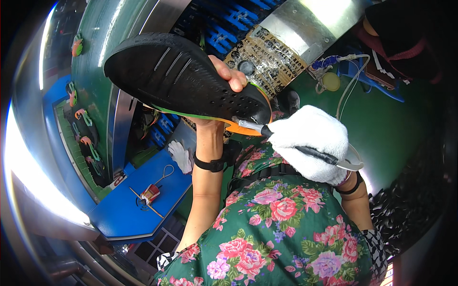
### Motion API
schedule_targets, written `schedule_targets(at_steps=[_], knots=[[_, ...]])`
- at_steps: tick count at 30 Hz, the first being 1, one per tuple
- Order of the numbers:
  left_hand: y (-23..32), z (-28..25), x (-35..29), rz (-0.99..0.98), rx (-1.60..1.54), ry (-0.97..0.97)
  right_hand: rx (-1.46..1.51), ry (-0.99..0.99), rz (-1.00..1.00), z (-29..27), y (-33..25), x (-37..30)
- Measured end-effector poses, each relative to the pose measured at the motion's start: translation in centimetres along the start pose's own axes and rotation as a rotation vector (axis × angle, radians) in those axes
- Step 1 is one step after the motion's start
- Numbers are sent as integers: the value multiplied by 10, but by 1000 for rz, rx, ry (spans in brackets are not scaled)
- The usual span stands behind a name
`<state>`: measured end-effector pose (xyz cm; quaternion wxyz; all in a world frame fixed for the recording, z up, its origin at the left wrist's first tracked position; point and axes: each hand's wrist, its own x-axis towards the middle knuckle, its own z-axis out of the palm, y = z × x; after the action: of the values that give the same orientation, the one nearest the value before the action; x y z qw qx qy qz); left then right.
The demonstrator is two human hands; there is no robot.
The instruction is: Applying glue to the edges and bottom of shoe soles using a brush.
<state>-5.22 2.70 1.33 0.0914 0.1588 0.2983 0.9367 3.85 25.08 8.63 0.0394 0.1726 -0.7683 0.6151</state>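
My left hand grips a large black shoe sole with orange and green edging. Slits show near one end and rows of small holes towards the other. Some fingers lie over the far edge; the rest of the hand is hidden beneath. In a white knit glove, my right hand is closed round a slim brush with a pale tip. That tip touches the holed end of the sole, by the orange edge. Dark tape and a clear tube show at the back of the glove.
Colourful shoe pieces lie along a green conveyor at the left. A blue shelf below bears a white glove and a small red-labelled container. Ahead is a taped cardboard sheet; a hose hangs at the right.
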Motion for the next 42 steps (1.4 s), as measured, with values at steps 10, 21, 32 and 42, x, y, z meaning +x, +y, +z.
schedule_targets(at_steps=[10, 21, 32, 42], knots=[[-2, 2, 5, -53, -3, -94, 107, -38, 38, -6, 7, 1], [-6, -1, 9, -115, -30, -131, 67, -12, 43, -13, 8, 2], [-11, -5, 13, -128, -54, -188, 85, -11, 45, -19, 10, 0], [-15, 10, 12, -109, -21, -76, 138, -75, -22, -20, 2, 1]])
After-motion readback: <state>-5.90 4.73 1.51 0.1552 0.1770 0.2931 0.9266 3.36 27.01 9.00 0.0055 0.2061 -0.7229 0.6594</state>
